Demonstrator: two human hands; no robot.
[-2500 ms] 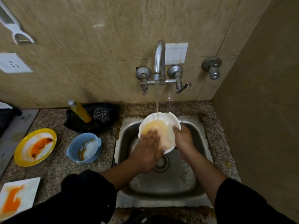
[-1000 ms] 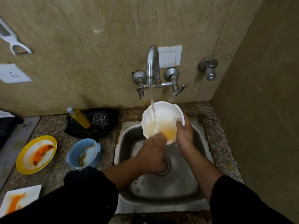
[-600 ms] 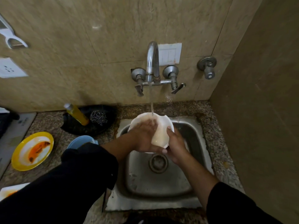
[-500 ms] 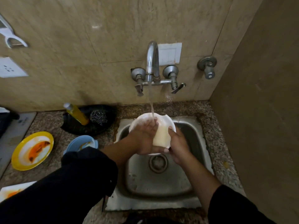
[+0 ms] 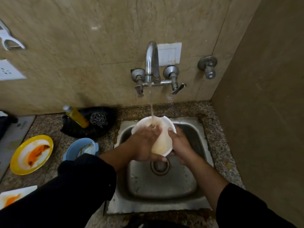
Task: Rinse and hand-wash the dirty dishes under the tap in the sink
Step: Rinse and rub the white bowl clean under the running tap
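Note:
A white bowl with a faint orange film is held over the steel sink, tilted toward me. Water runs from the chrome tap into it. My right hand grips the bowl's right rim, thumb inside. My left hand lies flat across the inside of the bowl, fingers spread under the stream, thumb under the lower rim. Waiting on the counter to the left are a yellow plate with orange smears, a blue bowl and a white square plate, all dirty.
A black dish behind the blue bowl holds a yellow soap bottle and a steel scourer. The sink drain lies below the bowl. A wall closes off the right side; a valve sticks out of the back wall.
The orange water has drained from the bowl. My left hand moved from the bowl's lower edge up into its inside and rubs there under the stream. The bowl came lower over the sink.

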